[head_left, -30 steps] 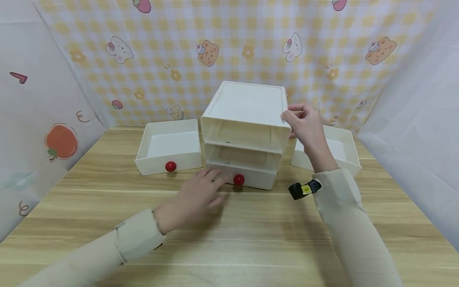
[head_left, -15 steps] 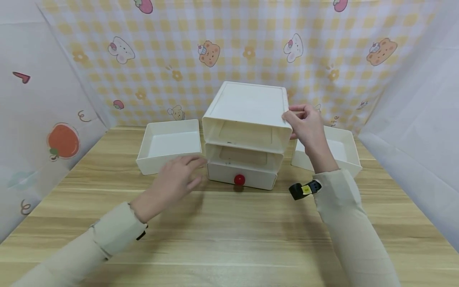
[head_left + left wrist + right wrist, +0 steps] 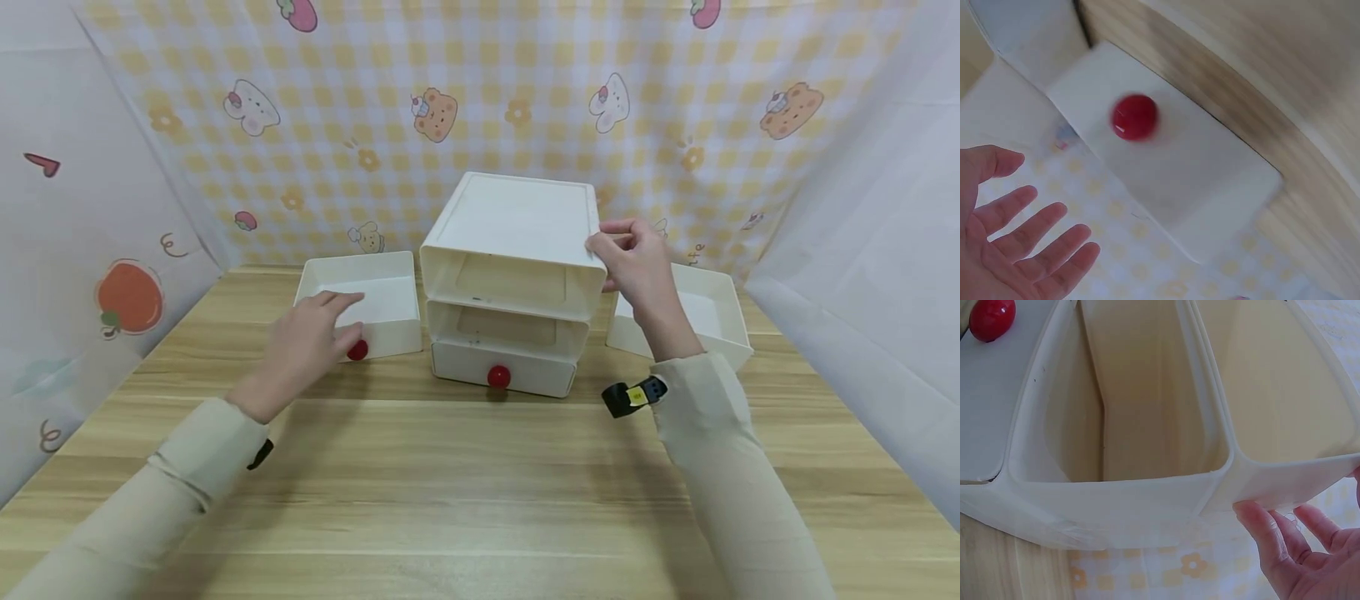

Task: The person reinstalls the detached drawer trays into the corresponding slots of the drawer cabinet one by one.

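As RH (image 3: 637,265) touches cab (image 3: 521,218), LH (image 3: 303,340) hovers.

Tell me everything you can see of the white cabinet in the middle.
The white, plastic-looking cabinet has three stacked levels: the upper two are open-fronted and look empty, while the bottom one holds a pushed-in drawer with a round red knob. It stands upright, slightly turned, on the wood-grain table. The person's right hand touches the top level's right side.

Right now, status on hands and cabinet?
Left hand near left drawer. Right hand holding cabinet. Bottom drawer in. Right arm partly blocking view of right drawer.
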`<state>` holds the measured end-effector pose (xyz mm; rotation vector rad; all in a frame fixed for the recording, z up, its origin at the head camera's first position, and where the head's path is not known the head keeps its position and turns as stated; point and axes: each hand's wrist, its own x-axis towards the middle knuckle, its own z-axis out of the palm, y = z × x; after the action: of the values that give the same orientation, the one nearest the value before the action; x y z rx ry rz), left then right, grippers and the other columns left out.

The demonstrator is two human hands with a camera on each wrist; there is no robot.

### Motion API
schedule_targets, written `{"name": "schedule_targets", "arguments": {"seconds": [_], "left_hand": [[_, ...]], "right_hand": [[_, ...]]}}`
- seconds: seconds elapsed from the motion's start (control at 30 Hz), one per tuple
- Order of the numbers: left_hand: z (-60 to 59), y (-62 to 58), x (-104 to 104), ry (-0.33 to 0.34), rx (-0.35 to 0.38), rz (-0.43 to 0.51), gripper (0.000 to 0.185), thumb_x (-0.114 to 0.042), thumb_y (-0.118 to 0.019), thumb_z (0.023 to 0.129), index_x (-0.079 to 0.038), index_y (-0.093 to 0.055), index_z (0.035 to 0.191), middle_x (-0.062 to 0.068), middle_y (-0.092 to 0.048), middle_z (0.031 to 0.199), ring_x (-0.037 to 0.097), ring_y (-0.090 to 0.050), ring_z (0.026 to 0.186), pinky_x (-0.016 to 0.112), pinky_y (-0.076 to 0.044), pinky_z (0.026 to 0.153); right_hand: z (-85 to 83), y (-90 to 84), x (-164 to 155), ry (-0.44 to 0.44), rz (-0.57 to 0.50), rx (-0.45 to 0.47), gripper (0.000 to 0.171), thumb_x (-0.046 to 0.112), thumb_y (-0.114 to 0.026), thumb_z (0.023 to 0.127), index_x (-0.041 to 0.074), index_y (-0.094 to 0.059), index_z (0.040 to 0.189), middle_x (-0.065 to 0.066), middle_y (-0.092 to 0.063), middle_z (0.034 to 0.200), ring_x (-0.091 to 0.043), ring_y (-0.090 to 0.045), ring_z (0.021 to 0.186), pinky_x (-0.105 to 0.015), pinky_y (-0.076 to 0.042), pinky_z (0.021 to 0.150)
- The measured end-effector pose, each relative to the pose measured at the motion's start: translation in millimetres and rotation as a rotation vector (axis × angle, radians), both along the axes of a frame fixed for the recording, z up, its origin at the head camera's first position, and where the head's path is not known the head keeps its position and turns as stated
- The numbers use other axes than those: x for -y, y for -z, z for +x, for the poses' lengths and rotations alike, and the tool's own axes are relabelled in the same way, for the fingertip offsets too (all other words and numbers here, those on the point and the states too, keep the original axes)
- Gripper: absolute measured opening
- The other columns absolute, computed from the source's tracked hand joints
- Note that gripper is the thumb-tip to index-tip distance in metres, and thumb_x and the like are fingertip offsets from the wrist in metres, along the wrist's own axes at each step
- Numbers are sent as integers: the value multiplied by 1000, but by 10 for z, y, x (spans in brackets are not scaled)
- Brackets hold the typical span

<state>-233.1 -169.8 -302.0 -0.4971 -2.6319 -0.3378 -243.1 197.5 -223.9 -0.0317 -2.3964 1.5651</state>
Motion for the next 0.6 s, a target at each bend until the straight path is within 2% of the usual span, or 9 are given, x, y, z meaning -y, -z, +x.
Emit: {"name": "schedule_targets", "arguments": {"seconds": [0.07, 0.17, 0.2, 0.27, 0.33, 0.4, 0.43, 0.57, 0.6], "left_hand": [[-48, 0, 83, -38, 33, 11, 39, -17, -59, 86, -5, -58, 123, 24, -59, 117, 25, -49, 58, 27, -34, 37], [-112, -5, 197, -80, 76, 33, 42, -18, -60, 86, -4, -55, 126, 27, -58, 118, 22, -43, 51, 27, -32, 36], [-131, -6, 234, -91, 87, 43, 44, -18, -60, 86, -4, -54, 126, 27, -60, 112, 22, -41, 49, 28, -32, 36], [-171, -9, 305, -105, 100, 67, 45, -18, -60, 86, -3, -53, 128, 27, -60, 112, 26, -46, 54, 34, -37, 40], [-214, -11, 378, -110, 117, 98, 47, -17, -61, 86, -1, -51, 129, 28, -60, 113, 34, -55, 67, 42, -44, 50], [-259, -15, 448, -121, 148, 132, 49, -16, -61, 86, 1, -49, 130, 29, -59, 114, 39, -58, 76, 46, -46, 57], [-284, -17, 483, -124, 163, 149, 50, -16, -61, 87, 3, -47, 131, 30, -56, 120, 40, -60, 84, 47, -47, 63], [-397, -9, 601, -167, 233, 206, 51, -15, -61, 87, 4, -45, 132, 32, -53, 122, 45, -59, 91, 52, -48, 71], [-424, -7, 626, -176, 252, 214, 52, -16, -61, 87, 4, -45, 132, 33, -52, 122, 47, -56, 100, 55, -47, 78]], "right_hand": [[4, -1, 0, -3, -4, 0, 42, 27, -54, 86, 5, -50, 122, -2, -49, 93, -10, -53, 67, -22, -53, 54], [6, 0, -2, -4, -8, 1, 43, 27, -53, 85, 5, -49, 122, -3, -49, 93, -10, -53, 67, -21, -52, 53], [5, 2, -2, -3, -8, 3, 43, 27, -53, 85, 5, -49, 122, -3, -49, 93, -10, -53, 67, -21, -52, 53], [4, 5, -3, -1, -6, 5, 43, 27, -53, 85, 5, -49, 122, -2, -50, 94, -10, -53, 68, -21, -52, 53], [5, 6, -2, 1, -6, 8, 42, 26, -53, 85, 6, -49, 122, -2, -50, 94, -11, -53, 68, -22, -52, 54], [3, 6, -1, 2, -6, 11, 42, 26, -53, 85, 6, -49, 122, -1, -50, 94, -11, -53, 68, -22, -53, 55], [0, 7, -2, 2, -6, 11, 42, 26, -53, 85, 6, -49, 122, -1, -50, 94, -11, -53, 68, -21, -52, 55], [1, 3, -1, 1, -9, 7, 42, 26, -53, 85, 6, -49, 122, -2, -50, 94, -11, -54, 68, -21, -53, 54], [4, 0, 0, 1, -9, 6, 42, 26, -53, 85, 6, -49, 122, -2, -50, 94, -11, -54, 68, -21, -53, 54]]}}
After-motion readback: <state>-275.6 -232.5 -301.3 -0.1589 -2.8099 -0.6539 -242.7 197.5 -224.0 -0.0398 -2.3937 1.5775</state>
